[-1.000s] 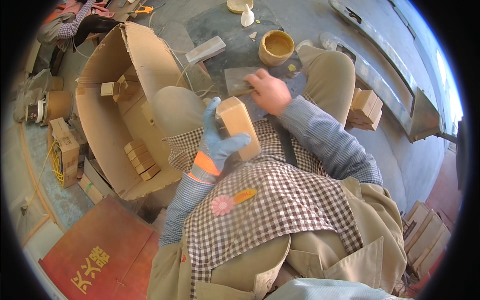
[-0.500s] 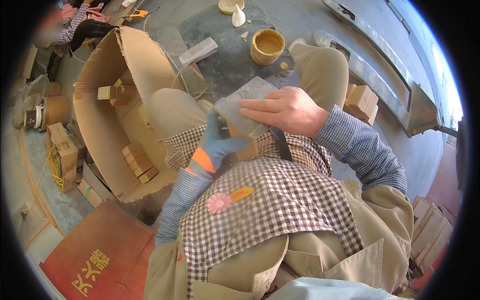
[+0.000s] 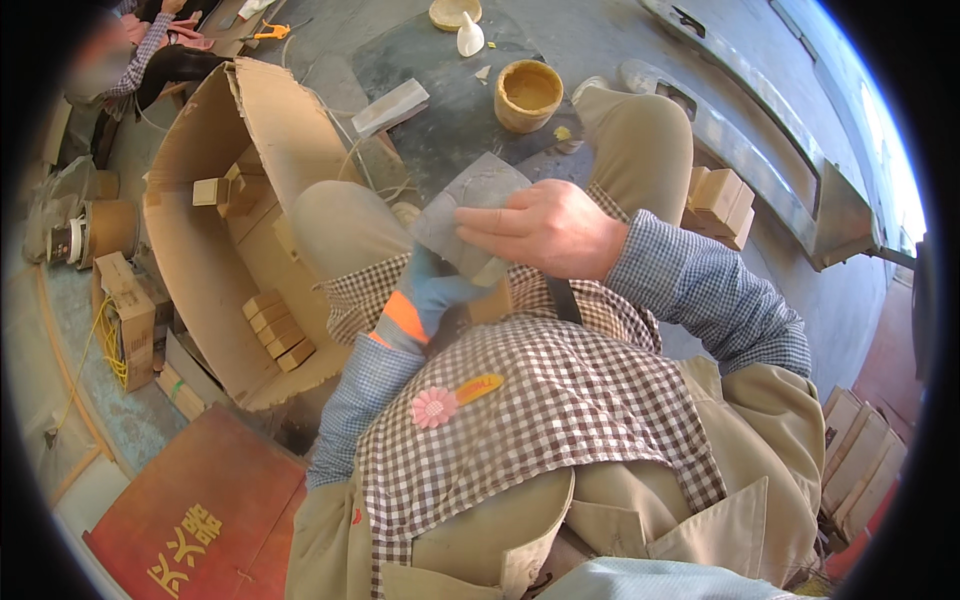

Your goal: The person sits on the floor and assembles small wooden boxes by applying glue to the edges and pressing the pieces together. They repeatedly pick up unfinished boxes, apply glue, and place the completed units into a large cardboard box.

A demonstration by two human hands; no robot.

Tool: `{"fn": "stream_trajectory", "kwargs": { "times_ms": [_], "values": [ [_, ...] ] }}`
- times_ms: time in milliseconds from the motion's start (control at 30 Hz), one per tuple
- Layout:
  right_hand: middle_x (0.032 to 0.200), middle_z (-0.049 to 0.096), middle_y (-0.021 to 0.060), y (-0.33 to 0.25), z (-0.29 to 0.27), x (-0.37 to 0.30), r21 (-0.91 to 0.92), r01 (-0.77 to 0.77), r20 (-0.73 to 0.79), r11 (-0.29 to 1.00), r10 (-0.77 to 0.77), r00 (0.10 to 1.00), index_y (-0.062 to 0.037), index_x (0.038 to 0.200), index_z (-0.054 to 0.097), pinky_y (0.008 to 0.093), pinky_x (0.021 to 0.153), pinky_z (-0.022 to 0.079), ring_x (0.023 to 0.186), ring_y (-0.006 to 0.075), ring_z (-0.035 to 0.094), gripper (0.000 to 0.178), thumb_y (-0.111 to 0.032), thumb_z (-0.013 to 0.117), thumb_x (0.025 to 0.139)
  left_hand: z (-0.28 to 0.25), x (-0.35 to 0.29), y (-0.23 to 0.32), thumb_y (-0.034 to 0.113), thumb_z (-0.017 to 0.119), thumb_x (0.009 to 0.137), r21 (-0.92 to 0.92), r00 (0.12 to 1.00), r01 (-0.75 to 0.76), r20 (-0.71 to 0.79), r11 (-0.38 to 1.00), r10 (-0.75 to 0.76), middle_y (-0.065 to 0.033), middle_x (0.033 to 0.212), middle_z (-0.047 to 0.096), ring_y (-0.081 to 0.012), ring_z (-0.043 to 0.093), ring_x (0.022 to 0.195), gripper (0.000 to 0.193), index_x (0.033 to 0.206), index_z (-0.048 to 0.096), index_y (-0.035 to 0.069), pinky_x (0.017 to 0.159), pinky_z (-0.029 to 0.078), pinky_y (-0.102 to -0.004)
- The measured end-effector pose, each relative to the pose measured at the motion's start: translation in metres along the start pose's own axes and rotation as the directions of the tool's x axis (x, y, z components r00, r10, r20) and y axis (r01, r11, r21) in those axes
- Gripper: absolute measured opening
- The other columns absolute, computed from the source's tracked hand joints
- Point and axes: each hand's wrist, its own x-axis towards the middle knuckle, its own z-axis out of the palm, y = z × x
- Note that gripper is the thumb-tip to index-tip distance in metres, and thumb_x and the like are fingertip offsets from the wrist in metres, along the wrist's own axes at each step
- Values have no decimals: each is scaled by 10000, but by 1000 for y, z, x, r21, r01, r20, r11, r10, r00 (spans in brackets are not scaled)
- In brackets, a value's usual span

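Observation:
My right hand point(image 3: 545, 228), bare, presses its fingers together on a grey square sheet point(image 3: 478, 195) that looks like worn sandpaper; its thumb is hidden. Beneath the sheet, my left hand point(image 3: 440, 290), in a blue glove with an orange cuff, grips a tan wooden block point(image 3: 492, 304). The sheet covers the top of the block, so only the near end of it shows. Both hands are close together over my lap, above the checked apron point(image 3: 510, 400).
To the left stands a large open cardboard box point(image 3: 190, 290) with several small wooden blocks point(image 3: 278, 328) inside. Ahead are a tub of yellowish paste point(image 3: 528, 95), a white nozzle bottle point(image 3: 470, 35) and a pale bar point(image 3: 390, 107). More blocks point(image 3: 718, 205) sit beside a metal frame point(image 3: 760, 170) at right.
My right hand and the grey sheet have slid left and slightly toward me over the block. The left hand stays around the block. The whole view has shifted a little.

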Motion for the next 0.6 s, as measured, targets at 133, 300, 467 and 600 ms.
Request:
{"fn": "stream_trajectory", "kwargs": {
  "times_ms": [133,300,467,600],
  "values": [
    [1264,655,36,11,2,-9,-24,-35,-7,999,35,999,-96,1167,678,329,673,555,808,183,641,439,-114,676,729,-5,-8,0,-65,754,689,-88,994,42,-100,995,-51,-99,1397,502,-264,519,1285,998,1531,259,143,1046,481,-402],
    [1226,675,63,9,28,-14,150,-361,-76,920,375,924,-91,1208,677,371,822,576,974,274,684,512,36,616,716,-17,-15,-2,-1,805,710,-54,980,-121,-164,991,111,-108,1348,498,-245,541,1214,1018,1527,218,154,1009,498,-392],
    [1227,629,74,19,92,27,60,-519,-127,853,522,844,-90,1241,632,390,799,560,979,274,678,453,-9,603,796,-17,-17,1,15,806,710,-33,937,-224,-282,974,206,-97,1341,481,-236,533,1204,1035,1526,181,143,1015,493,-397],
    [1247,599,76,36,111,41,-136,-617,192,775,632,751,-111,1277,613,399,776,555,966,261,681,486,-28,612,798,-14,-15,1,32,786,737,-48,887,-347,-342,937,311,-94,1320,485,-238,537,1190,966,1508,214,139,1007,499,-410]
  ]
}}
